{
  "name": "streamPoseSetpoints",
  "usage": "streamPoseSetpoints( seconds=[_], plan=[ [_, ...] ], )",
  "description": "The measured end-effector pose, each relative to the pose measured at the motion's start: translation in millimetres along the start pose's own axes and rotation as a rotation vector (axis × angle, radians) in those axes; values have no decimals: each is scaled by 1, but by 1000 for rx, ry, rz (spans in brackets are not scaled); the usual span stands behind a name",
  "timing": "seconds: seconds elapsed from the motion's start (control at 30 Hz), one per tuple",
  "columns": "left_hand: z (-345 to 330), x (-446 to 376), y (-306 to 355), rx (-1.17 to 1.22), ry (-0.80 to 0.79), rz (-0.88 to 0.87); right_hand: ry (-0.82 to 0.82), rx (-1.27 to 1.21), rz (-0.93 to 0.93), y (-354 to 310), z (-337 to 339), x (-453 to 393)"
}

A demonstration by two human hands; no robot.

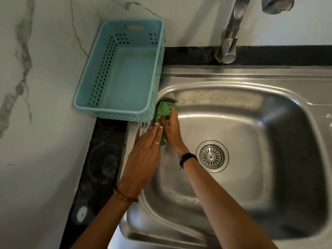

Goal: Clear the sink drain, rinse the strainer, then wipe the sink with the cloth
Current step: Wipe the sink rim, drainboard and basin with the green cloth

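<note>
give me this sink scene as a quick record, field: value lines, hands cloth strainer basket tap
left hand: flat, fingers straight, resting on the sink's left rim beside the cloth
right hand: grips the green cloth against the sink wall at its upper left corner
strainer: seated in the drain, looks clear
basket: blue, nothing inside, on the counter left of the sink
tap: behind the sink, no water visible
stage: wiping

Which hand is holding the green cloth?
The right hand, wearing the black wristband, grips the green cloth. The left hand lies flat.
</note>
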State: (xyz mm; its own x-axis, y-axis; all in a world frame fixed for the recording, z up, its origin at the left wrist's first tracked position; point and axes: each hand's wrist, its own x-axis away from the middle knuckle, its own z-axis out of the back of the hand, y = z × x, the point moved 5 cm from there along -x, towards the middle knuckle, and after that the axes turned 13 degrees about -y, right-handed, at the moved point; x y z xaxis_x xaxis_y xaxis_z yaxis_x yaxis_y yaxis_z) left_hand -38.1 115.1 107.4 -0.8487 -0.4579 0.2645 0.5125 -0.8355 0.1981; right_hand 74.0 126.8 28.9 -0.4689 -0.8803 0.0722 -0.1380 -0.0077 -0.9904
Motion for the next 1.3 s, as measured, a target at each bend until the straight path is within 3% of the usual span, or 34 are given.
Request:
streamPoseSetpoints(
  seconds=[0.27, 0.47, 0.6, 0.9, 0.97, 1.1, 1.23, 1.3],
  plan=[
    [-12, -29, 13, 130, -9, -33, 313, 104, 116, -14, 42, -24],
    [-9, -71, 22, 92, 22, 13, 694, 113, 107, -18, 158, 14],
    [0, -87, 20, 131, 93, 76, 827, 132, 94, -15, 196, 34],
    [0, -92, 15, 221, 119, 110, 670, 381, 57, -34, 127, 0],
    [1, -91, 14, 279, 135, 106, 640, 624, 53, -39, 109, -3],
    [0, -92, 13, 340, 160, 105, 390, 1203, 90, -44, 63, -17],
    [-4, -94, 13, 281, 141, 107, 249, 1448, 120, -52, 60, -22],
    [-6, -94, 14, 184, 115, 111, 230, 1457, 74, -55, 86, -19]
  ],
)
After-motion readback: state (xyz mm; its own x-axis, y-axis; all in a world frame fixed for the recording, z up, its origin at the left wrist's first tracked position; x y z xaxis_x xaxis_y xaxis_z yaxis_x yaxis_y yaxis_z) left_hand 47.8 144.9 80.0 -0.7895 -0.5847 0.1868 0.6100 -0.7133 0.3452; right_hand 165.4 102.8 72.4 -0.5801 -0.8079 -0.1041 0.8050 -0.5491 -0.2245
